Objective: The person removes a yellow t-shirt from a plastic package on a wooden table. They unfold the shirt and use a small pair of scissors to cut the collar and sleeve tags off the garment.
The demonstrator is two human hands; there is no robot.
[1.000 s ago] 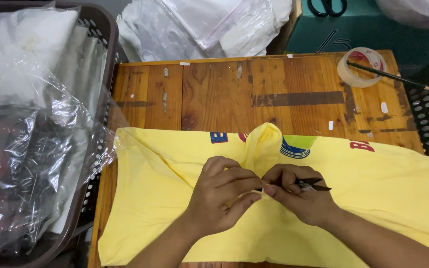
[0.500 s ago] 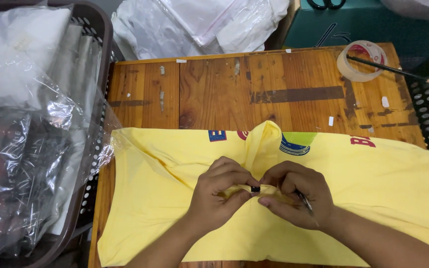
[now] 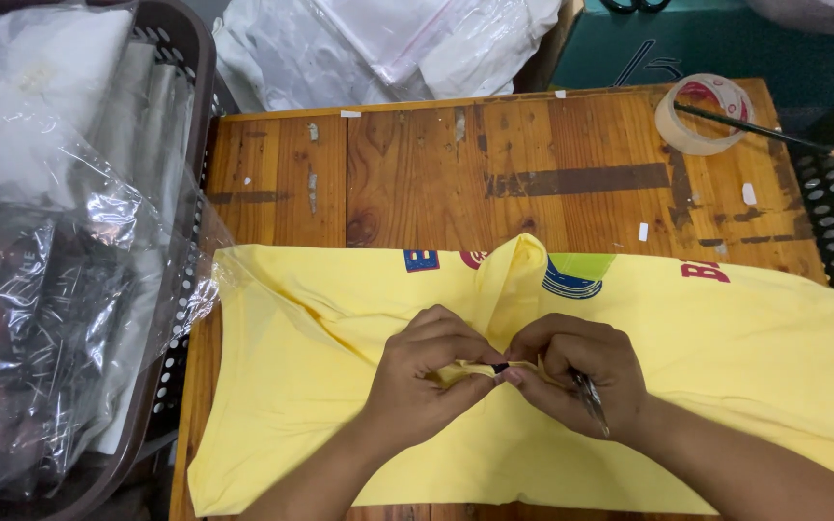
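Yellow shirt (image 3: 745,367) on wooden table (image 3: 494,164): left hand (image 3: 431,381) and right hand (image 3: 581,376) pinch one fold, right apparently also gripping a metal tool (image 3: 591,400); next needs steady fingertips.

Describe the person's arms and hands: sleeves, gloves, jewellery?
Both forearms are bare as far as the head view shows; no sleeve edge is in sight. The left hand and the right hand wear no gloves. No rings, watch or wristband show on either. The one fingernail visible where the fingers meet looks dark, perhaps painted. No tape, bandage or markings show on the arms.
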